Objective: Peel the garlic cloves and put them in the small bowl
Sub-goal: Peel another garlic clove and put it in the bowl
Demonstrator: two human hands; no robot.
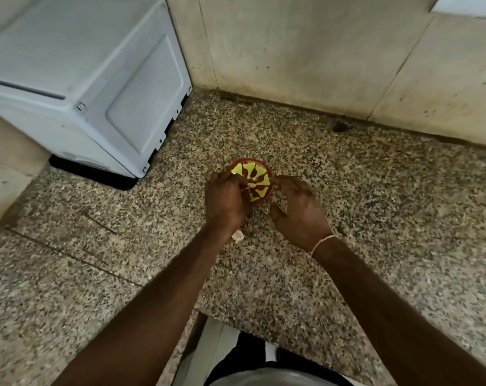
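Observation:
A small red bowl (257, 174) with a yellow-green pattern stands on the speckled granite counter (347, 190). My left hand (225, 201) hovers over the bowl's left side and pinches a pale garlic clove (251, 185) at its fingertips, just above the bowl's inside. To the right of the bowl my right hand (298, 210) has its fingers loosely bent and its fingertips reach the bowl's right rim; nothing shows in it. A pale piece of garlic (237, 235) lies on the counter under my left wrist, partly hidden.
A white appliance (83, 79) stands on the counter at the back left. Beige stained walls (319, 51) close off the counter at the back and the left. The counter's front edge (264, 327) runs just below my forearms.

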